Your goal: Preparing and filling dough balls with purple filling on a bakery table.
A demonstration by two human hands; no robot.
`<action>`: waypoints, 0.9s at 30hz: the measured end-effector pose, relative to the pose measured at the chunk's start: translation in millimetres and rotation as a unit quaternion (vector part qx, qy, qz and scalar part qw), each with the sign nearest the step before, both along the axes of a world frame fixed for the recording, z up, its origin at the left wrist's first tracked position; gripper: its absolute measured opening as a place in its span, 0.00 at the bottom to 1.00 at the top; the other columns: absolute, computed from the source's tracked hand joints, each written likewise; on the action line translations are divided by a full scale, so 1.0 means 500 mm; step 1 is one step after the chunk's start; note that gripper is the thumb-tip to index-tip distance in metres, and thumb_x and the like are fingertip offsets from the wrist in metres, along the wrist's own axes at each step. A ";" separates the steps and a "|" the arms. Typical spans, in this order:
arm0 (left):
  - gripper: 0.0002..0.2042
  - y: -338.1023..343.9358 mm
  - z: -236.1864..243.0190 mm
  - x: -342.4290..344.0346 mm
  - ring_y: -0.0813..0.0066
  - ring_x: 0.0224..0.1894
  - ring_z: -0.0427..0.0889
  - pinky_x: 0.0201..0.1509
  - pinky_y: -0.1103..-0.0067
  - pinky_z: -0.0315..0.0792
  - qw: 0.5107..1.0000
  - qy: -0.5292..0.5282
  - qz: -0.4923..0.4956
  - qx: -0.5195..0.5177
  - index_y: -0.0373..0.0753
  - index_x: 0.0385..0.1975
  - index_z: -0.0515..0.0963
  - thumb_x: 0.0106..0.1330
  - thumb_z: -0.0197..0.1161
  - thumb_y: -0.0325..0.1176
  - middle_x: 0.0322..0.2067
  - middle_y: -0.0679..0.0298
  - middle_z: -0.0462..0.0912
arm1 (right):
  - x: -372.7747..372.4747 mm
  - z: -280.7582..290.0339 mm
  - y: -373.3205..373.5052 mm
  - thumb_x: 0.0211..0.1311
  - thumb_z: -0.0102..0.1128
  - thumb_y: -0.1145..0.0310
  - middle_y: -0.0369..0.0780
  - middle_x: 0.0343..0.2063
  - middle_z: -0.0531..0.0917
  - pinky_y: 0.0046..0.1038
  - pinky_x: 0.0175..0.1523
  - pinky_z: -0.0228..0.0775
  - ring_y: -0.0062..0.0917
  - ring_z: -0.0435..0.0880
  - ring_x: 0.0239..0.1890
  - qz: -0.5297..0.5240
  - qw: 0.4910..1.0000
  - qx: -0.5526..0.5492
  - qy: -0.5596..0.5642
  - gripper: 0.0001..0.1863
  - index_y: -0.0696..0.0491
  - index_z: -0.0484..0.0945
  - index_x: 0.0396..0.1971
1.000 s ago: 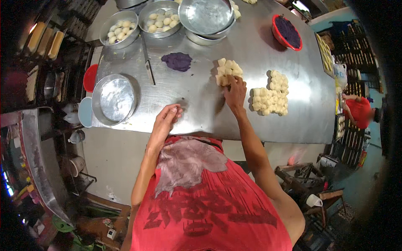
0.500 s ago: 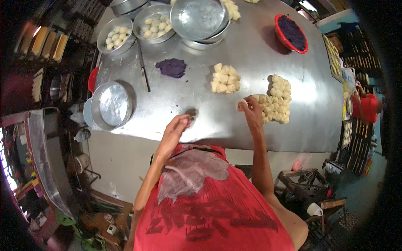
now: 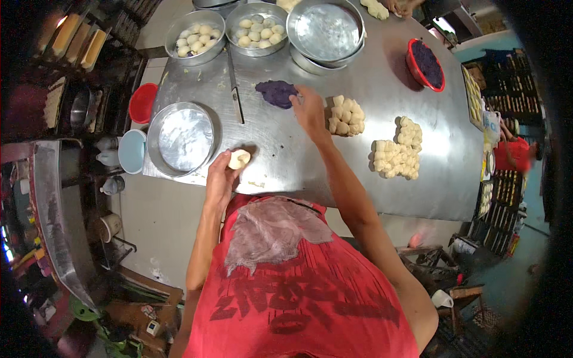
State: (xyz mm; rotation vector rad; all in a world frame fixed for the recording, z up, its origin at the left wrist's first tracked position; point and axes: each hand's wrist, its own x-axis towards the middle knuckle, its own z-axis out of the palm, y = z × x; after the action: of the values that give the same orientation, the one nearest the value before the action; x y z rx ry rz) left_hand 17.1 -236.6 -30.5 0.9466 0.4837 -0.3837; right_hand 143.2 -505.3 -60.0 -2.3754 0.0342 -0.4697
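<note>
Item: pale dough ball (image 3: 239,159), sitting on the steel worktop (image 3: 358,173) near its front edge, at 7 o'clock from the purple filling lump (image 3: 276,93); left hand (image 3: 219,182) is cupping it loosely; right hand (image 3: 310,110), fingers spread, is touching the filling; likely soft, light, sticky; best taken by cradling underneath, not pinching.

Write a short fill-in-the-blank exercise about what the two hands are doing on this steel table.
1. The left hand holds a pale ball of ____ at the table's near edge.
2. The right hand reaches to the lump of filling whose colour is ____.
3. The empty round metal pan lies to the ____ of the left hand.
4. The bowl of dark filling at the far right has a ____ rim.

Missing words: dough; purple; left; red
</note>
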 end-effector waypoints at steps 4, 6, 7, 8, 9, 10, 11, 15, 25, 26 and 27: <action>0.15 0.019 -0.002 0.009 0.65 0.54 0.83 0.61 0.71 0.81 0.995 0.038 -0.053 -0.070 0.26 0.56 0.73 0.78 0.54 0.31 0.50 0.53 0.82 | 0.078 -0.115 -0.032 0.63 0.63 0.71 0.52 0.40 0.87 0.38 0.46 0.78 0.43 0.87 0.39 0.027 0.994 -0.110 -0.001 0.13 0.60 0.84 0.46; 0.16 0.016 -0.018 0.009 0.65 0.54 0.83 0.61 0.71 0.81 0.998 0.025 -0.053 -0.039 0.25 0.58 0.72 0.77 0.55 0.29 0.50 0.52 0.82 | 0.096 -0.112 -0.043 0.63 0.65 0.72 0.50 0.35 0.88 0.36 0.44 0.78 0.41 0.88 0.36 0.018 0.991 -0.006 0.130 0.13 0.60 0.85 0.45; 0.17 0.009 -0.014 0.001 0.65 0.54 0.83 0.62 0.70 0.80 0.998 0.020 -0.060 -0.007 0.25 0.60 0.71 0.76 0.56 0.28 0.50 0.52 0.82 | 0.096 -0.116 -0.052 0.63 0.65 0.72 0.50 0.35 0.88 0.36 0.44 0.78 0.41 0.88 0.36 0.019 0.991 -0.009 0.134 0.13 0.60 0.85 0.45; 0.18 0.006 -0.011 0.003 0.66 0.53 0.83 0.63 0.70 0.79 0.998 0.018 -0.052 -0.017 0.24 0.61 0.70 0.76 0.56 0.26 0.50 0.52 0.82 | 0.099 -0.120 -0.061 0.62 0.65 0.72 0.49 0.33 0.88 0.35 0.44 0.78 0.39 0.88 0.34 -0.004 0.988 0.076 0.136 0.13 0.60 0.85 0.45; 0.18 0.003 -0.008 0.004 0.67 0.53 0.83 0.64 0.70 0.78 0.999 0.022 -0.027 -0.024 0.24 0.61 0.70 0.75 0.56 0.26 0.50 0.52 0.82 | 0.099 -0.127 -0.070 0.62 0.66 0.72 0.47 0.30 0.88 0.34 0.43 0.78 0.38 0.88 0.33 -0.028 0.977 0.161 0.136 0.13 0.61 0.84 0.45; 0.18 0.002 -0.013 0.009 0.68 0.52 0.83 0.63 0.71 0.78 0.999 0.019 -0.022 -0.042 0.25 0.61 0.70 0.75 0.56 0.27 0.50 0.53 0.82 | 0.099 -0.131 -0.073 0.58 0.70 0.65 0.48 0.34 0.89 0.38 0.49 0.77 0.44 0.88 0.38 -0.057 0.967 0.201 0.144 0.13 0.55 0.87 0.41; 0.18 0.002 -0.018 0.013 0.69 0.52 0.84 0.61 0.72 0.79 0.998 0.017 -0.017 -0.060 0.26 0.62 0.70 0.75 0.56 0.27 0.50 0.55 0.82 | 0.091 -0.138 -0.073 0.58 0.70 0.65 0.48 0.34 0.89 0.38 0.49 0.77 0.44 0.88 0.38 -0.058 0.967 0.202 0.144 0.13 0.55 0.87 0.41; 0.17 0.002 -0.023 0.012 0.73 0.49 0.84 0.54 0.77 0.82 0.999 0.014 -0.025 -0.032 0.30 0.61 0.72 0.76 0.57 0.29 0.50 0.57 0.83 | 0.081 -0.155 -0.063 0.60 0.68 0.69 0.45 0.31 0.89 0.31 0.43 0.77 0.33 0.88 0.35 0.017 0.998 0.027 0.053 0.13 0.60 0.85 0.42; 0.15 -0.028 -0.006 -0.050 0.74 0.50 0.81 0.60 0.72 0.77 0.998 0.019 0.045 0.025 0.34 0.56 0.75 0.75 0.59 0.34 0.49 0.63 0.83 | -0.055 -0.130 -0.083 0.61 0.63 0.66 0.49 0.38 0.86 0.41 0.50 0.76 0.45 0.84 0.43 0.019 0.990 0.037 0.132 0.12 0.57 0.85 0.40; 0.14 -0.032 -0.010 -0.065 0.72 0.52 0.80 0.62 0.70 0.76 0.998 0.020 0.050 0.029 0.34 0.55 0.75 0.76 0.58 0.35 0.50 0.62 0.82 | -0.097 -0.134 -0.057 0.62 0.63 0.65 0.48 0.42 0.85 0.39 0.51 0.75 0.43 0.82 0.47 0.057 0.995 -0.051 0.062 0.13 0.57 0.84 0.42; 0.14 -0.037 -0.013 -0.079 0.72 0.52 0.80 0.62 0.70 0.76 0.998 0.023 0.054 0.031 0.34 0.55 0.75 0.76 0.58 0.35 0.50 0.62 0.82 | -0.143 -0.134 -0.024 0.62 0.64 0.64 0.48 0.47 0.84 0.38 0.53 0.75 0.41 0.79 0.51 0.095 0.986 -0.138 -0.011 0.15 0.57 0.83 0.44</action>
State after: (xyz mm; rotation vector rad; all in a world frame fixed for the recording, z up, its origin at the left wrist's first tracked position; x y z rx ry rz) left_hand -22.5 -255.0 -36.9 0.9688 0.5885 -0.2951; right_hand 71.9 -517.3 -126.7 -2.6118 -0.2821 -0.4307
